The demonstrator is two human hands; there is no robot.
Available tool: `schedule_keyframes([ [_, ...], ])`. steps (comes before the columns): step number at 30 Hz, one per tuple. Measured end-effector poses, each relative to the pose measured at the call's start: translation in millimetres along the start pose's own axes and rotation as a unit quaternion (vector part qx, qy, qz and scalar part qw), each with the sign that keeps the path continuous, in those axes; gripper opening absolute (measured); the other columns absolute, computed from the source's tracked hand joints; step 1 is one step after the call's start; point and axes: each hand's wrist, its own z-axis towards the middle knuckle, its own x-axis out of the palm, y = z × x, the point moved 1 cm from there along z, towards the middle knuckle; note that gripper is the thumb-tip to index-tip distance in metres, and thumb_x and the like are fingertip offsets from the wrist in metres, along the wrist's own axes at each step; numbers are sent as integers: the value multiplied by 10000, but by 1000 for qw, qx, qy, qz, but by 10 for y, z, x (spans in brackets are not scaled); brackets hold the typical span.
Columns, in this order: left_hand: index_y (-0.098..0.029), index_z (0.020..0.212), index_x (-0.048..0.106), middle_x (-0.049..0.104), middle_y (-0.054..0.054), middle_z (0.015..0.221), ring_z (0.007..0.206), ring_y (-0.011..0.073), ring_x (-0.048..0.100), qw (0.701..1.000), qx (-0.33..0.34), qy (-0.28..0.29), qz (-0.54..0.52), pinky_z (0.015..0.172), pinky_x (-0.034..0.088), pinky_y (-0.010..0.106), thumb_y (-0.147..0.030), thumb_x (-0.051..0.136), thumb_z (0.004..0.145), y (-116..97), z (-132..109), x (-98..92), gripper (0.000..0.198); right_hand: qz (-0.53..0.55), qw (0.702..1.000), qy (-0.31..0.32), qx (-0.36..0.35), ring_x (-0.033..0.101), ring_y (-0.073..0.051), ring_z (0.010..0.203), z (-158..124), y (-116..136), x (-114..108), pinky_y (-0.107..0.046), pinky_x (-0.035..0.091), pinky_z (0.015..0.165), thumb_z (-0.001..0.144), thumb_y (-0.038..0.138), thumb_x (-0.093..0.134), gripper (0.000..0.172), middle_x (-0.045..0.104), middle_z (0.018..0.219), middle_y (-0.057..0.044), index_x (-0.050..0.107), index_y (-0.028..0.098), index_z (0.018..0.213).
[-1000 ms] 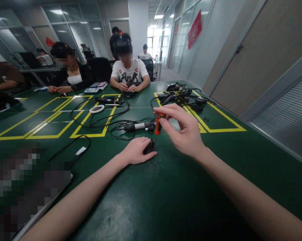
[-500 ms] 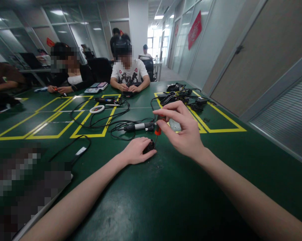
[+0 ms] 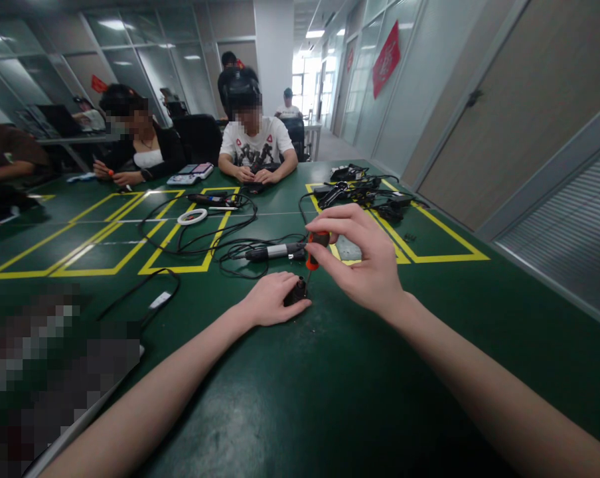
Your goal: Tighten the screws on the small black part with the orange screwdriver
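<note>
My left hand (image 3: 275,299) is closed around a small black part (image 3: 299,291) and presses it down on the green table (image 3: 260,398). Most of that part is hidden under my fingers, so its kind does not show. Between the thumb and fingers of my right hand (image 3: 362,255) is a screwdriver (image 3: 312,260) with an orange and black handle. Its thin shaft points down at the black part, and the tip seems to meet it. Just behind both hands lies a grey and black pen-shaped electric tool (image 3: 273,252) with a coiled black cable.
Yellow tape (image 3: 175,271) marks rectangles on the table. Black devices and cables (image 3: 360,189) lie heaped at the back right. A white ring (image 3: 192,217) sits among loops of cable. Across the table sits a person in a white T-shirt (image 3: 275,136), with others to the left.
My right fingers have shifted slightly on the screwdriver's handle, and the handle leans a little differently. My left hand and the black part stay where they were.
</note>
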Motion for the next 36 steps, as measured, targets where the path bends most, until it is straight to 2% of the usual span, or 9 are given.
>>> schedule_keyframes([
  [4, -197, 877, 592, 661, 61, 811, 746, 238, 630, 1000, -11, 7, 16, 685, 476, 345, -561, 568, 966, -9, 6, -6, 376, 3, 1000, 11, 18, 681, -217, 860, -5, -2, 6, -388, 579, 762, 942, 158, 626, 199, 717, 1003, -58, 725, 253, 1087],
  [9, -196, 870, 612, 666, 59, 804, 751, 234, 638, 1000, -14, 10, 24, 698, 481, 340, -560, 575, 966, -10, 6, -6, 378, 20, 999, 28, 17, 698, -257, 1017, -21, -20, 14, -431, 580, 851, 938, 115, 538, 297, 752, 1114, -82, 694, 248, 1153],
  [17, -192, 874, 619, 662, 64, 801, 736, 241, 631, 999, -15, 10, 30, 675, 461, 346, -564, 576, 964, -16, 11, -9, 384, -9, 1000, -14, -18, 700, -260, 1001, 2, -4, -7, -449, 561, 904, 925, 155, 693, 142, 761, 1029, -82, 729, 237, 1035],
  [23, -195, 862, 610, 665, 61, 798, 734, 237, 633, 1000, -13, 6, 24, 670, 459, 341, -546, 599, 955, -14, 15, -9, 364, -14, 1000, -9, 13, 711, -258, 1003, -7, -11, -4, -438, 586, 865, 939, 154, 634, 219, 757, 1066, -72, 753, 263, 1087],
  [28, -196, 860, 605, 672, 63, 805, 736, 233, 637, 1000, -13, 9, 20, 667, 461, 335, -554, 594, 954, -11, 14, -6, 371, 1, 1000, 4, 2, 719, -268, 1071, 1, -3, -5, -478, 568, 938, 924, 97, 554, 294, 792, 1125, -62, 727, 265, 1092],
  [36, -196, 880, 611, 692, 72, 842, 767, 242, 652, 1000, -14, 10, 12, 694, 484, 345, -560, 579, 960, -10, 10, -9, 374, -13, 1000, -23, -8, 653, -279, 894, 5, 41, -23, -495, 563, 826, 864, 143, 709, 173, 828, 1057, -25, 700, 292, 951],
])
